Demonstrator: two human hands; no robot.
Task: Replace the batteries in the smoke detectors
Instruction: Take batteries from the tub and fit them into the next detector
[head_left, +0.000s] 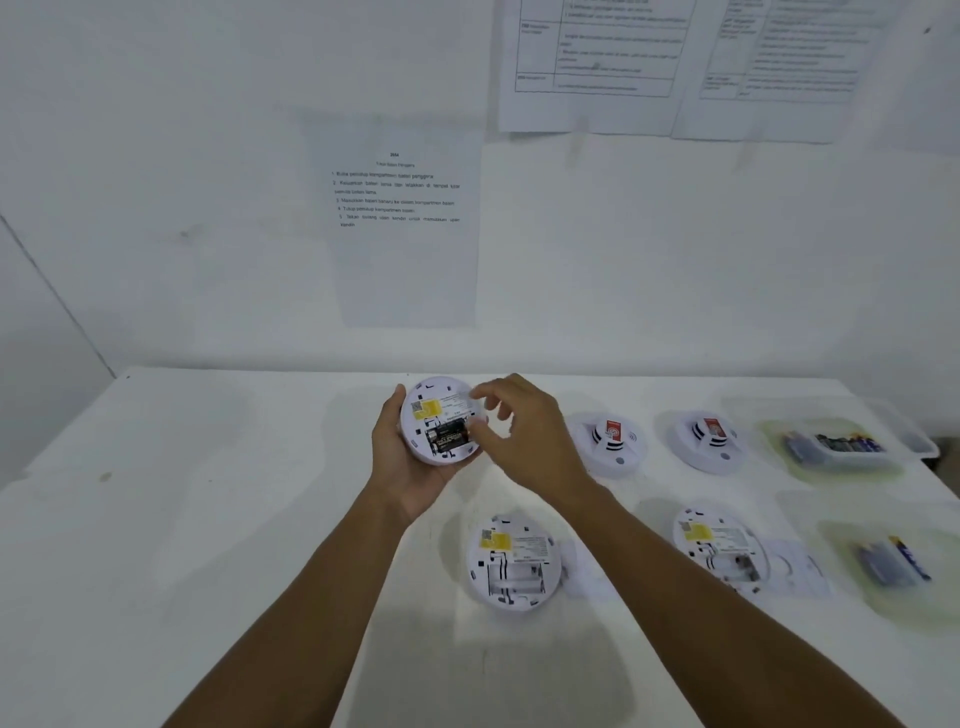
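Left hand (410, 467) grips the upturned detector (435, 394) — right hand (524, 436) half-curled at the batteries (448, 436), contact unconfirmed — advise levering from one end, housing steady.

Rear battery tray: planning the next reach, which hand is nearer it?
Right. The right hand is at the held detector, on the side toward the tray; the left hand grips it from the far side.

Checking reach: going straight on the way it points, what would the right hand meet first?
The right hand would probably meet the black batteries in the smoke detector the left hand holds; depth unclear.
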